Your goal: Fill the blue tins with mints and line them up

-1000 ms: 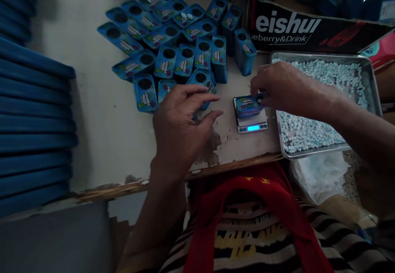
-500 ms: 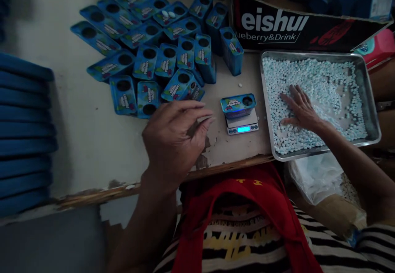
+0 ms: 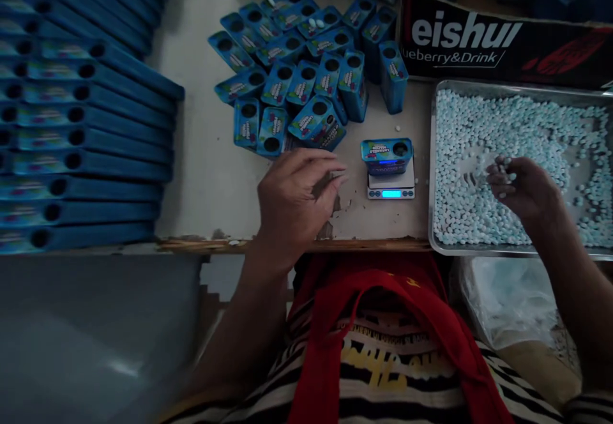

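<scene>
My right hand (image 3: 531, 188) is just over the metal tray (image 3: 432, 175), its fingers curled round several small candies (image 3: 502, 172). More pale blue and white candies (image 3: 472, 213) cover much of the tray's floor. My left hand (image 3: 299, 204) is above the table's front part, fingers bent, thumb and fingertips apart, nothing between them. Between the hands stands a small digital scale (image 3: 378, 193) with a lit blue display. On its plate rests a blue candy box (image 3: 387, 156) with a round dark hole in its top.
Behind my left hand several similar blue boxes (image 3: 302, 82) stand in a cluster, two white candies (image 3: 316, 23) lying on one. Long rows of blue boxes (image 3: 110, 162) fill the left side. A black carton (image 3: 464, 41) stands behind the tray. The table's wooden edge (image 3: 373, 245) runs in front.
My right hand, flat and spread on the candies before, has lifted and closed on several of them. The view has shifted, showing more box rows at left. My left hand keeps its pose.
</scene>
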A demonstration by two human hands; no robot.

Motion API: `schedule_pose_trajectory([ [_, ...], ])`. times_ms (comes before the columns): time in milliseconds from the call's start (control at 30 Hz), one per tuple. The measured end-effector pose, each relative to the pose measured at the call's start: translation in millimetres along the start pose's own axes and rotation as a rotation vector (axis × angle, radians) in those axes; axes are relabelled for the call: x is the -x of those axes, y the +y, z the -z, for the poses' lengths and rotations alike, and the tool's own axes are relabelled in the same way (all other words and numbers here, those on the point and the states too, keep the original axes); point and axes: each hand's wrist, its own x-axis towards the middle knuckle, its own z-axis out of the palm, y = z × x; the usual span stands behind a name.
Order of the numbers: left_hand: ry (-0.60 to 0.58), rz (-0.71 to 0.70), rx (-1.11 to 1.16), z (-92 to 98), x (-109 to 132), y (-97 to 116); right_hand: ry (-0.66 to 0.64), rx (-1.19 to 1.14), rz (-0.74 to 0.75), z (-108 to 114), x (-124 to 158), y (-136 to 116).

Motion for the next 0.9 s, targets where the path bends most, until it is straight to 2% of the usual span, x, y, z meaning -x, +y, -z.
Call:
schedule_pose_trajectory([
  [100,0.006,-0.025,0.095,-8.8,-3.0,-1.7,-0.015,-0.050,-0.008,-4.6,5.1,3.7],
  [233,-0.014,0.134,0.240,-25.3,1.3,-9.3,0.013,-0.105,0.091,-27.2,7.6,1.2],
  [333,-0.075,0.215,0.371,-37.4,6.6,-14.1,-0.027,-0.139,0.131,-57.1,4.7,-14.2],
  [467,-0.120,0.235,0.417,-42.9,8.4,-20.5,-0.174,-0.081,0.107,-105.1,0.9,-40.7],
  [600,-0.138,0.271,0.405,-35.1,10.8,-31.8,-0.307,0.251,0.221,-133.7,1.6,-65.7],
  [767,-0.183,0.308,0.381,-24.8,19.1,-42.7,-0.295,0.848,0.532,-145.0,6.1,-90.3],
  [900,-0.236,0.298,0.350,-22.6,20.7,-46.8,-0.285,1.040,0.549,-150.1,7.8,-98.4],
])
